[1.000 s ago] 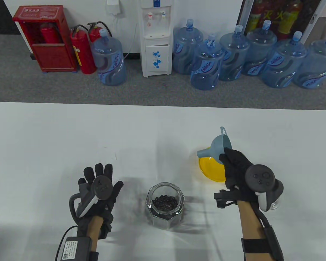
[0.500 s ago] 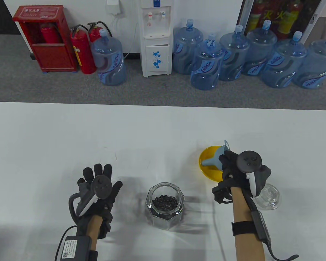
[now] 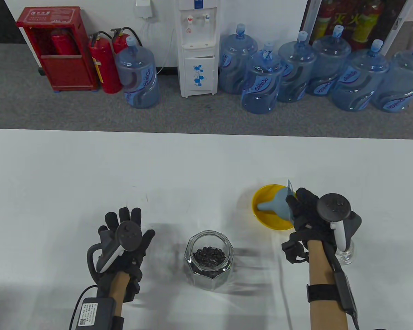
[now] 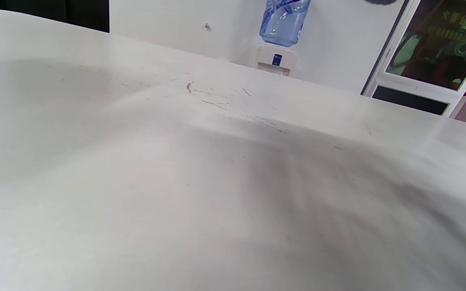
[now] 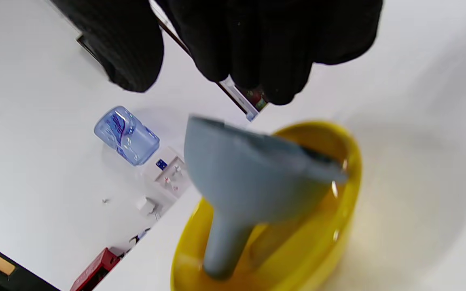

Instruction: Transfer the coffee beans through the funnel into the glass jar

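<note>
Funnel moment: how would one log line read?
funnel: lying in yellow bowl | right hand: above it | left hand: flat | jar: holds beans

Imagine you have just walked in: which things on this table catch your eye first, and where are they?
The yellow bowl at the table's right, with a blue-grey funnel lying tilted in it under the right hand. Next, the glass jar of coffee beans at front centre, beside the left hand resting flat.

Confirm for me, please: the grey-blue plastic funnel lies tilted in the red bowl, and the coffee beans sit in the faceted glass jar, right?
Not quite: the bowl is yellow, not red, as the table and right wrist views show. The grey-blue plastic funnel does lie tilted in it, and the coffee beans sit in the faceted glass jar.
</note>
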`<state>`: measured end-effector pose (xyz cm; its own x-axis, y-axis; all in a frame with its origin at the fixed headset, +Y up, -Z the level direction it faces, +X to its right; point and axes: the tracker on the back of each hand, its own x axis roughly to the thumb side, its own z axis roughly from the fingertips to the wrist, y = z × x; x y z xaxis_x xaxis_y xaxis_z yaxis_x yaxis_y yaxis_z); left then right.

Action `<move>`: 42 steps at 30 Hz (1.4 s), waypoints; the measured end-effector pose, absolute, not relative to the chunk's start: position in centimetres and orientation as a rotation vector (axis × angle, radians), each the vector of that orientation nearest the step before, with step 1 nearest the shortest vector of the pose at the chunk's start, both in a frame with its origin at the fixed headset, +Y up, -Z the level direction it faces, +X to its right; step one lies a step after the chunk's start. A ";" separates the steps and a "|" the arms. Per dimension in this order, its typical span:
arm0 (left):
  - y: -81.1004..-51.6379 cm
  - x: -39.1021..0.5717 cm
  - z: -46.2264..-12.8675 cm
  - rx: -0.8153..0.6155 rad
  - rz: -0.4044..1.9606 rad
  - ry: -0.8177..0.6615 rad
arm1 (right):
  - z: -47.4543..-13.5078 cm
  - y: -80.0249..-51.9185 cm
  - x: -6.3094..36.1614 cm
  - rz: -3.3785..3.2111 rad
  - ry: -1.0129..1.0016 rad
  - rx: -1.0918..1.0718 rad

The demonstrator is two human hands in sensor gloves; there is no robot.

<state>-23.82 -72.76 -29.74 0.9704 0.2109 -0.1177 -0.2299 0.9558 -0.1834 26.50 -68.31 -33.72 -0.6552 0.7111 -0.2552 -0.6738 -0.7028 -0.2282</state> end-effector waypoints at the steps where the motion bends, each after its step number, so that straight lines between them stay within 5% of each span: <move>1: -72.7 -23.8 -29.7 -0.196 0.225 0.097 | -33.3 -67.8 27.1 2.330 -0.162 -0.420; 7: -72.4 -23.6 -29.6 -0.154 0.246 0.060 | -30.2 -65.2 30.8 2.398 -0.356 -0.428; 12: -72.2 -23.3 -29.5 -0.141 0.237 0.045 | -27.9 -66.1 33.1 2.599 -0.415 -0.523; 27: -72.4 -23.2 -29.5 -0.145 0.224 0.037 | -27.8 -74.1 33.0 3.020 0.260 -0.772; 37: -72.4 -23.3 -29.5 -0.147 0.221 0.046 | -28.0 -73.9 33.4 2.939 0.039 -0.741; 42: -72.4 -23.3 -29.6 -0.147 0.219 0.045 | -27.2 -71.5 33.1 2.849 -0.137 -0.679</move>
